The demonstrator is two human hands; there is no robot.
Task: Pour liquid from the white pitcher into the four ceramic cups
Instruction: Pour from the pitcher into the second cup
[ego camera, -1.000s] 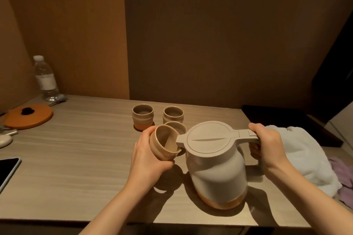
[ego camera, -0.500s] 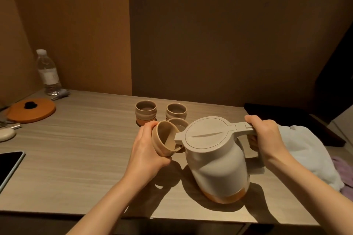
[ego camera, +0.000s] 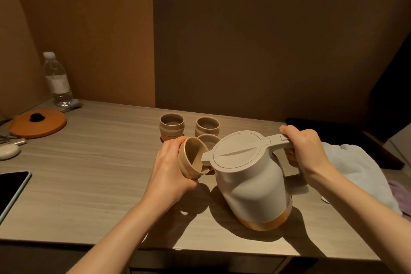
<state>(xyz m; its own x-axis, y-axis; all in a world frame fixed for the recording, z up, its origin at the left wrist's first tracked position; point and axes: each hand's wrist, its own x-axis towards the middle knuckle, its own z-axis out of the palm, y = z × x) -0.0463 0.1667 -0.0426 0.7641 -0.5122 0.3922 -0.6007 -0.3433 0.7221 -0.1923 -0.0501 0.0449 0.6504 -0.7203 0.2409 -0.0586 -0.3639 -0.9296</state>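
Head view: tilted cup is gripped by left hand at the spout; white pitcher is tipped by right hand clenched round its handle, so liquid lands inside.

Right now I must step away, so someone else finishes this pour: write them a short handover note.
Left hand grips a tilted cup at the spout. Right hand grips the white pitcher by its handle, tipped toward that cup. Three other cups stand on the table: back left, back right, and one behind the held cup. No stream is visible; fill levels are unclear. Left: finish this cup, set it down, check the rest.
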